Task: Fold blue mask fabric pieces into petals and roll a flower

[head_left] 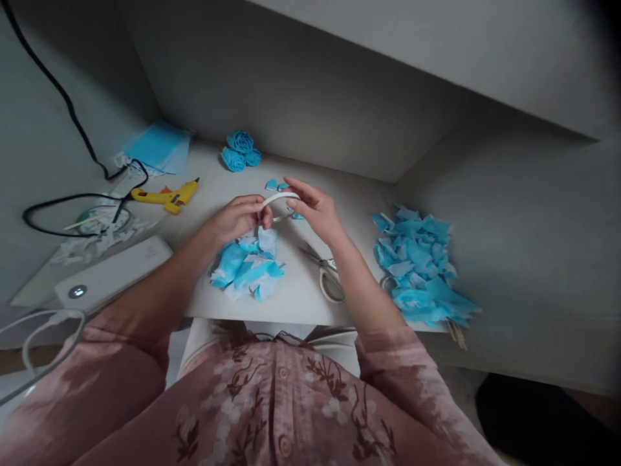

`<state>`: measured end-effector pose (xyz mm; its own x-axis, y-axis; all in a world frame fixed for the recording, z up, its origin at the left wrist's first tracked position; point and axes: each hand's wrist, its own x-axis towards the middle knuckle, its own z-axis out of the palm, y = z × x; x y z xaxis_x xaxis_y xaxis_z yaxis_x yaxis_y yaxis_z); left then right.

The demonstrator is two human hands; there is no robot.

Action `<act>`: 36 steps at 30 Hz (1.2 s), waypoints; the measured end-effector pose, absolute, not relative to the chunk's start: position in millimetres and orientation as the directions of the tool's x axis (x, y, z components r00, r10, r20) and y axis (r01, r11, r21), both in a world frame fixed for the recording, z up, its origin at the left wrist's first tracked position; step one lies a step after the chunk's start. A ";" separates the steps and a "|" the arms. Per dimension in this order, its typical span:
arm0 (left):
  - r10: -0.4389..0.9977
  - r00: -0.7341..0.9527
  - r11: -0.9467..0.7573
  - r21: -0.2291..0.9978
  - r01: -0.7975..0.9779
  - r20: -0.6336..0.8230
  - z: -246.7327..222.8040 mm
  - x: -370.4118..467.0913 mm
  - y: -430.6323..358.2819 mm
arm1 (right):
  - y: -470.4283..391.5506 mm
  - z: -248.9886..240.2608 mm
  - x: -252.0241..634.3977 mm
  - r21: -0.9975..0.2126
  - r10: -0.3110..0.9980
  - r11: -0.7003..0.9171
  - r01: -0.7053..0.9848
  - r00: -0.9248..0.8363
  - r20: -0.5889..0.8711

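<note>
A curved white band (280,197) is held up between my two hands over the middle of the table; whether it is a full ring I cannot tell. My left hand (239,219) grips its left end, fingers closed. My right hand (313,206) pinches its right end between thumb and fingers. Just below my left hand lies a loose pile of blue and white fabric pieces (250,266). Scissors (330,281) rest partly hidden beneath my right forearm. Small blue pieces (276,185) lie behind my hands, partly covered by them.
Three blue rosettes (237,152) sit at the back. Flat blue face masks (158,145), a yellow glue gun (169,195) with a black cord, white scraps (104,236) and a white power bank (114,275) are on the left. A heap of blue petals (417,259) stands right, near the wall.
</note>
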<state>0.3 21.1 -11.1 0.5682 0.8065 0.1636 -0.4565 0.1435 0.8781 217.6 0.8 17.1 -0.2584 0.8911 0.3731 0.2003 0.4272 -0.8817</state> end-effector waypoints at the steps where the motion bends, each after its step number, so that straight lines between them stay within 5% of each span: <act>1: 0.816 0.547 0.136 0.858 -0.496 0.186 -10.7 -0.5 22.7 | 3.9 14.6 217.0 -0.924 0.913 0.362 0.124 -0.245 0.325; 6: 0.826 0.530 0.160 0.822 -0.547 0.193 -10.1 -4.3 27.2 | 12.6 -8.4 209.6 -0.986 0.959 0.081 -0.145 -0.259 0.117; 10: 0.811 0.545 0.141 0.836 -0.531 0.210 -12.3 -4.5 29.4 | 23.3 -16.4 202.9 -0.965 0.967 0.146 -0.217 -0.176 0.185; 14: 0.834 0.522 0.140 0.845 -0.515 0.180 -9.4 -5.9 42.5 | 36.5 -14.0 206.7 -0.950 0.939 0.311 -0.021 -0.148 0.311; 22: 0.802 0.579 0.063 0.944 -0.323 0.145 11.5 -3.6 67.9 | 41.4 -2.7 217.9 -0.726 0.818 0.570 0.385 -0.187 0.543; 29: 0.810 0.540 0.095 0.858 -0.505 0.228 6.3 0.2 53.5 | 38.6 -13.8 216.0 -0.933 0.929 0.358 0.038 -0.114 0.352; 36: 0.792 0.569 0.138 0.843 -0.519 0.221 3.3 -3.5 49.8 | 39.7 -22.5 224.1 -0.968 0.965 0.247 -0.041 -0.087 0.249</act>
